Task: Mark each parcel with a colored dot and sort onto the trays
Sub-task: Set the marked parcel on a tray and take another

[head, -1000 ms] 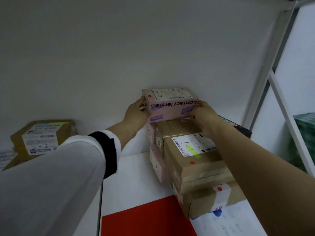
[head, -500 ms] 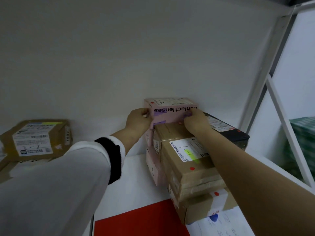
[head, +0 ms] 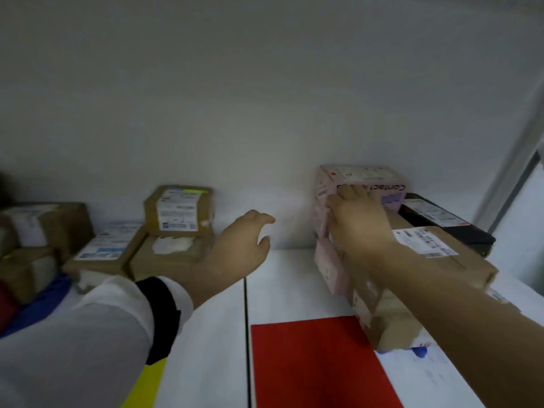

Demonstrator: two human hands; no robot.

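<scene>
— Where are the hands?

— The right hand [head: 360, 222] lies against the front of the pink contact-lens box [head: 363, 179], fingers fairly straight and pressed to the printed face, not wrapped round it; its thumb is hidden. The left hand [head: 238, 248] hangs in the air to the left of that box, apart from it, fingers loosely curled, holding nothing.

— And the box itself?

— It tops a stack against the white wall [head: 265, 83]; a red dot [head: 333, 173] shows on its top near the left corner. Under it, toward the camera, lies a brown labelled parcel [head: 441, 254]; below sits a pink carton [head: 326, 266], blurred. Just right of the box lies a black parcel [head: 447, 228] with a white label.

— Farther out?

— In front of the box and lower lies a red sheet [head: 312, 363] on the white surface [head: 212, 334]. Well to the box's left stand brown parcels [head: 179, 213], one small one stacked on another; beyond them is a blue patch [head: 38, 307], and a yellow patch [head: 147, 384] shows beside the white sleeve [head: 88, 334].
</scene>
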